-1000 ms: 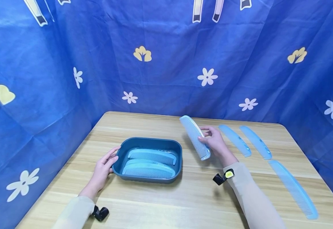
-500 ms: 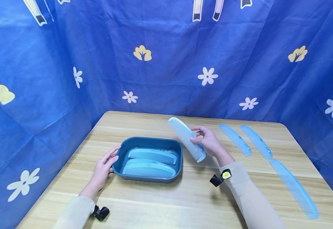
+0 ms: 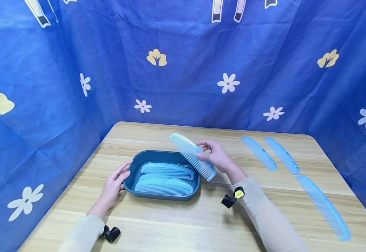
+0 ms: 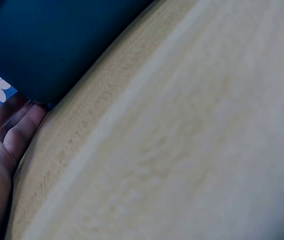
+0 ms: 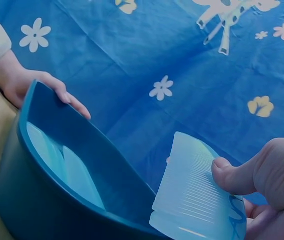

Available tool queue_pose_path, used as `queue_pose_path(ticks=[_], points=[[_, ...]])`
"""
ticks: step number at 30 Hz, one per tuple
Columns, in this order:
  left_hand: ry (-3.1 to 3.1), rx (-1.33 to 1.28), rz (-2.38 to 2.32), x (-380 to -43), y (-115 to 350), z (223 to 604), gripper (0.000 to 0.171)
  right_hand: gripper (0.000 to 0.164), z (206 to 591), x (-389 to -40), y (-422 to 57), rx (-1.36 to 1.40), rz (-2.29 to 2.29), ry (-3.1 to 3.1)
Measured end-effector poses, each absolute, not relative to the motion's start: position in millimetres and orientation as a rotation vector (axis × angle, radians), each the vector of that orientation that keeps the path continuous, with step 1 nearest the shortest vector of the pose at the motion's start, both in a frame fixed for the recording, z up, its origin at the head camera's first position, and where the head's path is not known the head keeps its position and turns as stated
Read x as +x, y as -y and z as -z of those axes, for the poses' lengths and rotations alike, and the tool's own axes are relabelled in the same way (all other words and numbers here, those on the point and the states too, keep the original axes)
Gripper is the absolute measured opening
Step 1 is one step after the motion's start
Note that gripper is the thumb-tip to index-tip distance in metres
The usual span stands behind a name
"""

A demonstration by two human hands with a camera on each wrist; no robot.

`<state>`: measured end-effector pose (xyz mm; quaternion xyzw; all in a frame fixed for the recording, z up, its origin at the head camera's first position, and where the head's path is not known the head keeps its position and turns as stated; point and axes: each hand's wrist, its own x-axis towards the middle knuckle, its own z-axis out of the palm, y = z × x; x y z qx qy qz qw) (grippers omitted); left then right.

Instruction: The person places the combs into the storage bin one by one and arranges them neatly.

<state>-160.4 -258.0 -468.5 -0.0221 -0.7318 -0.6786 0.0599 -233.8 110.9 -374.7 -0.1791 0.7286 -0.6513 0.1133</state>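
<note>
My right hand (image 3: 215, 156) pinches a translucent light-blue comb (image 3: 191, 154) by its spine, thumb on the near face. The comb is tilted, over the right end of a dark teal plastic basin (image 3: 165, 198). In the right wrist view the thumb (image 5: 232, 175) presses the comb (image 5: 192, 185) close above the basin's rim. My left hand (image 3: 112, 187) holds the basin's left end, its thumb at the rim and fingers around the outside wall. More light-blue combs lie inside the basin, one behind (image 3: 167, 171) and one in front (image 3: 164, 186), which may overlap another.
Three more light-blue combs lie on the wooden table (image 3: 157, 231) to the right: one (image 3: 259, 154), one beside it (image 3: 281, 155) and one nearer (image 3: 324, 206). A blue patterned curtain (image 3: 183, 70) encloses the table's back and sides.
My right hand has carried the comb leftward, from beside the basin to above its right end, and the comb has tilted further over. The left hand and basin stay in place.
</note>
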Motion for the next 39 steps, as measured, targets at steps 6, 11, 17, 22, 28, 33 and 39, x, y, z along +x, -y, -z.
queue_pose_path(ticks=[6,11,17,22,28,33,39], points=[[2.219,-0.060,2.054,-160.5,258.8,469.2,0.045,0.042,383.4,-237.5,-95.1,-0.554,1.863,-2.143],[2.220,-0.059,2.055,-159.9,258.1,469.5,0.045,0.039,389.0,-239.8,-82.7,-0.581,1.856,-2.157],[2.218,-0.063,2.049,-159.8,258.4,469.3,0.045,0.036,392.0,-243.4,-67.9,-0.563,1.818,-2.192],[2.211,-0.065,2.058,-160.8,258.6,469.2,0.045,0.033,395.3,-246.4,-56.4,-0.627,1.789,-2.223],[2.221,-0.041,2.053,-160.4,257.9,469.6,0.046,0.028,399.7,-246.0,-45.7,-0.723,1.686,-2.291],[2.222,-0.037,2.054,-160.7,257.7,470.0,0.046,0.026,403.8,-246.9,-39.8,-0.731,1.632,-2.331],[2.219,-0.045,2.056,-160.4,258.3,470.1,0.046,0.026,407.8,-248.3,-32.9,-0.816,1.477,-2.419]])
